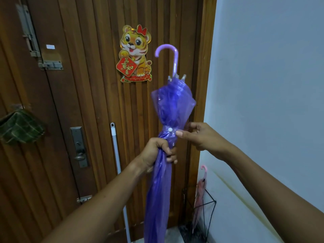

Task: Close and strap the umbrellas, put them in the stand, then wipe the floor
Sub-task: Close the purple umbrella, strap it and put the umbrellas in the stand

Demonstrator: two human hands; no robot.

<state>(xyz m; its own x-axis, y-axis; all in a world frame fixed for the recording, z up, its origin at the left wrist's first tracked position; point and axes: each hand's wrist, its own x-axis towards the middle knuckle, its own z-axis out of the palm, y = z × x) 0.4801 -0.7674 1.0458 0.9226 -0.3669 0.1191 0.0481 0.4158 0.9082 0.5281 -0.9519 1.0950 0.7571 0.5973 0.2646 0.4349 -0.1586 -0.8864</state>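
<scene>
Purple umbrella [172, 106]: a see-through plastic umbrella, folded shut and held upright in front of a wooden door [87, 85], with its curved handle at the top.
Strap [169, 130]: wound round the gathered canopy; its white snap sits at the front and looks fastened, though that cannot be confirmed.
Left hand [157, 153]: fist wrapped tightly round the bunched canopy just below the strap.
Right hand [201, 135]: thumb and fingers pinch the strap's end at the umbrella's right side.
Pink umbrella [199, 195]: closed and already standing in the black wire stand [210, 204], in the corner at lower right.
Pole [116, 155]: a white pole, probably a mop, leans against the door.
Checked cloth [19, 127]: hangs on the door at far left.
Progress: roughly halfway, by my reading. One umbrella is stowed and this one is closed and about strapped.
Left to do: set the purple umbrella in the stand, then wipe the floor [175, 233].
</scene>
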